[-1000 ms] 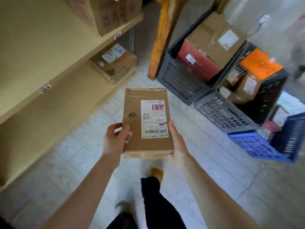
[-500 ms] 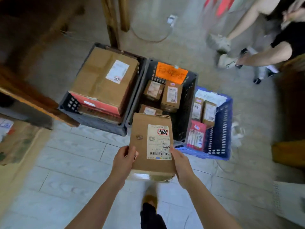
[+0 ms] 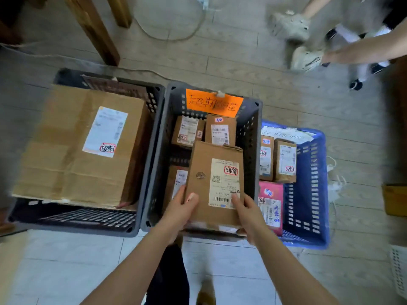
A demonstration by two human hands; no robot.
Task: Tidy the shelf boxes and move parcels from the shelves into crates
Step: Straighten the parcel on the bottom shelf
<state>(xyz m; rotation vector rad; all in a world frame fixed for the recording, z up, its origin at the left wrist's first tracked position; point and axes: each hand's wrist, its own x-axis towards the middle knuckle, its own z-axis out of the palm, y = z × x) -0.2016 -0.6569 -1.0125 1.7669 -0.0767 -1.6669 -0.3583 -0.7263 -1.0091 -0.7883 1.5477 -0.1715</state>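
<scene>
Parcel held over the middle crate

Your left hand (image 3: 179,211) and right hand (image 3: 250,213) clamp the cardboard parcel (image 3: 214,183) by its near end, at frame centre above the grey crate (image 3: 159,150).

Table leg (image 3: 94,29); cable (image 3: 176,37); sneakers (image 3: 290,24).

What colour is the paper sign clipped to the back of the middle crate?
Bright orange, with dark handwriting, on the sign at the grey middle crate's far wall; the head view shows it.
</scene>
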